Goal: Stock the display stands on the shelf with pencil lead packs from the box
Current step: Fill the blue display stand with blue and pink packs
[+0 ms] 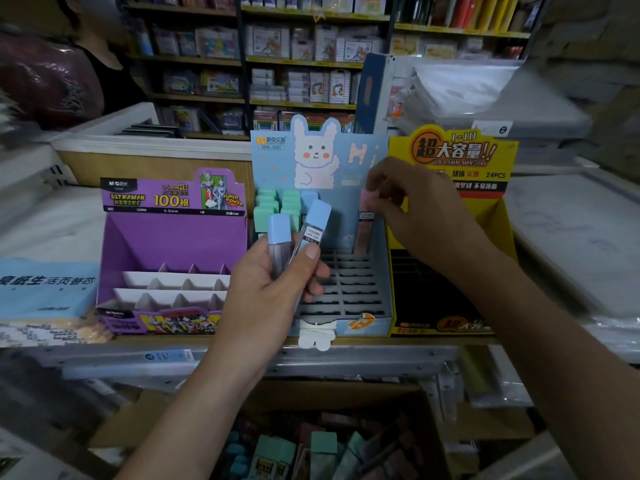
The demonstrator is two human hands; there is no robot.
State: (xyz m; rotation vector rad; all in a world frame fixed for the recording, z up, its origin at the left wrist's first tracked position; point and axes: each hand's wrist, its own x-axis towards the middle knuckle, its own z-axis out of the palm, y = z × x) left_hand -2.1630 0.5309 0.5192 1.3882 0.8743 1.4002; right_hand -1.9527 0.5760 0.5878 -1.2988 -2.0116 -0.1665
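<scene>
- The right hand point(415, 209), centre-right, pinched a pink pack point(365, 216) at the blue stand point(363, 292); if tilted, it could miss its slot.
- The left hand point(266, 292) gripped two fanned blue packs point(280, 237); one might slip.

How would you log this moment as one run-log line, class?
left hand: holds two blue-capped packs | right hand: pinches pink-capped pack at blue stand, right side | box: packs remain

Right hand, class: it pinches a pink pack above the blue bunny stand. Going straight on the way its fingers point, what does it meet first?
The right hand points leftward; its pink pack would likely meet the blue-capped pack standing in the blue stand first, though depth is unclear.
</scene>
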